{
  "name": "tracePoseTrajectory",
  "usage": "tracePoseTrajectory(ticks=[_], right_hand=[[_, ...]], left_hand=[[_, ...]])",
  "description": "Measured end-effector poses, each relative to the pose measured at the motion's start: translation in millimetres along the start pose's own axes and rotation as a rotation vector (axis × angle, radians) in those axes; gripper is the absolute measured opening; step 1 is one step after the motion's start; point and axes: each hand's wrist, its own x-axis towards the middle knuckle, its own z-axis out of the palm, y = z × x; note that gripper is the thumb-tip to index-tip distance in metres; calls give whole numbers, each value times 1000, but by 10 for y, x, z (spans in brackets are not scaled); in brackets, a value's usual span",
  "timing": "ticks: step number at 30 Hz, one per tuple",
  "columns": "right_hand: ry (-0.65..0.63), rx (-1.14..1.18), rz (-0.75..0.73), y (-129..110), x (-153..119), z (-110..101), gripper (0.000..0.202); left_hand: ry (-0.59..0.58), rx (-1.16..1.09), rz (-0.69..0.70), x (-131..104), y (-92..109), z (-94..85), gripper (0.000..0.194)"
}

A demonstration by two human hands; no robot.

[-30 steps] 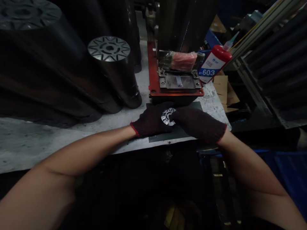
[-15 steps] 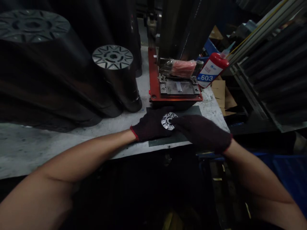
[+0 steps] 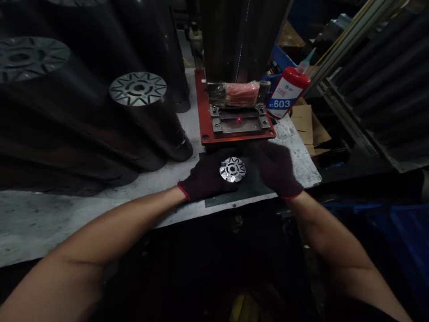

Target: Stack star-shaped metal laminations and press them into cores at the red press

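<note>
A round slotted metal rotor core (image 3: 232, 169) shows its star-patterned face upward, with a hole in its centre. My left hand (image 3: 209, 175), in a dark glove with a red cuff, is wrapped round it from the left. It rests over a dark green mat (image 3: 241, 193). To the right of the core, apart from it, is my right hand (image 3: 276, 167) in a matching glove. Its fingers are dark and blurred by motion, so what they hold, if anything, is hidden. Just beyond the hands stands a red-based fixture (image 3: 205, 137); a red light dot shows on its metal plate.
Tall dark cylinders (image 3: 157, 127) with slotted star ends crowd the left of the white table (image 3: 167, 181). A pink wrapped bundle (image 3: 241, 93) sits on the fixture. A red glue bottle (image 3: 290, 91) marked 603 leans beside it. Cardboard (image 3: 303, 123) lies beyond the table's right edge.
My right hand has moved off the core's face, away to the right and nearer the fixture. The small light strip on the fixture plate is gone, and a red dot shows there. The view has shifted.
</note>
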Motion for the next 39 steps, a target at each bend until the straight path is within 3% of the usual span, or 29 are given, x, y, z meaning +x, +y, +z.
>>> tracePoseTrajectory(ticks=[2, 5, 11, 14, 17, 20, 23, 25, 27, 29, 30, 33, 35, 39], right_hand=[[-59, 84, 162, 20, -210, 123, 44], [-84, 80, 274, 36, -291, 236, 39], [-124, 94, 336, -91, -313, 176, 36], [-129, -1, 216, -157, -397, 108, 37], [-109, -109, -14, -198, -300, -26, 36], [-20, -283, -272, -181, 119, -181, 37], [-148, -454, -450, -82, 621, -255, 48], [-217, -456, -494, -20, 768, -247, 43], [-125, -359, -451, -17, 677, -209, 33], [9, -164, -255, -75, 398, -153, 39], [18, -44, -104, -112, 228, -121, 42], [-136, 194, 290, -179, -200, -2, 41], [-193, 188, 341, -158, -340, 87, 39], [-178, 59, 215, -38, -406, 202, 35]], left_hand=[[-16, 35, 4, -3, -20, -5, 98], [-34, 52, 15, -3, -2, -15, 94], [-54, 61, -8, -5, 66, -41, 92], [-36, 25, -29, -10, 39, -22, 92], [11, -26, -33, -4, -13, 35, 110], [80, -26, -37, 1, -39, 76, 119], [74, 12, -50, 0, -30, 51, 105], [36, 16, -44, 1, -26, 14, 102], [10, 17, -21, 2, -32, -15, 102], [5, 20, -6, 2, -37, -28, 104], [6, 17, -6, 1, -35, -31, 105], [-12, 12, 4, -6, -5, -39, 103], [-24, 28, 9, -16, 23, -49, 100], [-24, 69, -33, -34, 62, -70, 102]])
